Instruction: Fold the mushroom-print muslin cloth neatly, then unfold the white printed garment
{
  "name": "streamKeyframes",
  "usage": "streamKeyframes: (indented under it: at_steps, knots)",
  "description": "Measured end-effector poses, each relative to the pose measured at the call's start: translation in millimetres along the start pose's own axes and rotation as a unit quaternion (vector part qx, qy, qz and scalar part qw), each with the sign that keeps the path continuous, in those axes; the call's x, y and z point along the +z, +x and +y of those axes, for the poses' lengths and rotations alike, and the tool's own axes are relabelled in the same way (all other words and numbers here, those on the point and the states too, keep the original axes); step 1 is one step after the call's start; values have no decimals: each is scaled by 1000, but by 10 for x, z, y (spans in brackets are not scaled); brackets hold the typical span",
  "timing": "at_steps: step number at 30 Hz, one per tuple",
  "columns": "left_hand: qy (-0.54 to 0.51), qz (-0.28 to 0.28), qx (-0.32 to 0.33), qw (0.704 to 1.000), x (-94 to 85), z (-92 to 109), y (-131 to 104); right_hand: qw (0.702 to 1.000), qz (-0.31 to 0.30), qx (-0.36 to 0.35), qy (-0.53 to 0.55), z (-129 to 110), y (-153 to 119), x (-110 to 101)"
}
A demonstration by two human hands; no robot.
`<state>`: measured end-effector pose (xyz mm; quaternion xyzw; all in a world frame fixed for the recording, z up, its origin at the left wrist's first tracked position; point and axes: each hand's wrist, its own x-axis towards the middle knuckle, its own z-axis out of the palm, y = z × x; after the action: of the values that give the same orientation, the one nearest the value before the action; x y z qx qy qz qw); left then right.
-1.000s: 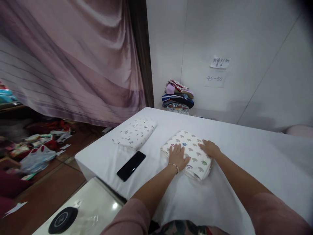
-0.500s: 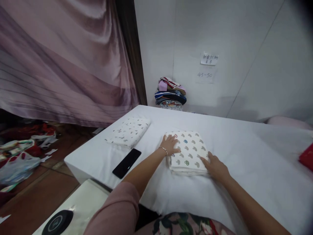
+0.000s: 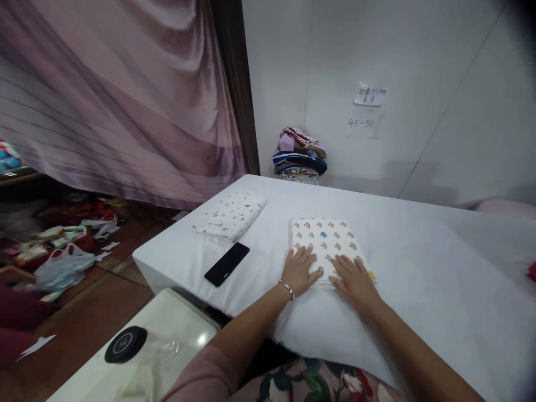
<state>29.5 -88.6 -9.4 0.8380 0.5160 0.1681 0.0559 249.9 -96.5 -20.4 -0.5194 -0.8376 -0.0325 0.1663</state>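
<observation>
A folded white cloth (image 3: 329, 237) printed with grey mushroom shapes and a few coloured ones lies on the white-covered table (image 3: 422, 268). My left hand (image 3: 298, 271) rests flat on its near left part, fingers spread, with a bracelet on the wrist. On the near right part, my right hand (image 3: 355, 285) also lies flat with its fingers apart. Something small and yellow (image 3: 372, 276) shows at the cloth's right edge. Farther left is a second folded white cloth (image 3: 232, 215) with small dark prints. Between that cloth and my left arm lies a black phone (image 3: 226, 264).
A stack of folded fabrics (image 3: 300, 156) stands beyond the table against the wall. Pink drapery (image 3: 167, 100) hangs at left. Near the front left is a white surface with a round black object (image 3: 125, 344). Plastic bags (image 3: 65, 271) lie on the floor.
My left hand has slid toward me to the cloth's near left part. My right hand has moved from the right edge onto the cloth's top. The view has shifted slightly left.
</observation>
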Motion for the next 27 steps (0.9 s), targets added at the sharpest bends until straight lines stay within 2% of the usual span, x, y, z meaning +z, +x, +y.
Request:
streamKeyframes:
  at_steps: [4,11,16,21,27]
  knots:
    - [-7,23,1,1000,7,-6,-11,1000,12,-7,-3,-65,-50,141]
    - [-25,55,66,996,-29,0,-154,999,43,-11,18,-20,-76,110]
    - [-48,62,41,996,-41,15,-209,995,73,-36,63,-11,-110,74]
    - [-76,82,50,993,-34,0,-210,992,86,-60,68,-41,-110,97]
    - [-88,92,52,991,13,-33,-175,993,78,-53,70,-47,-94,134]
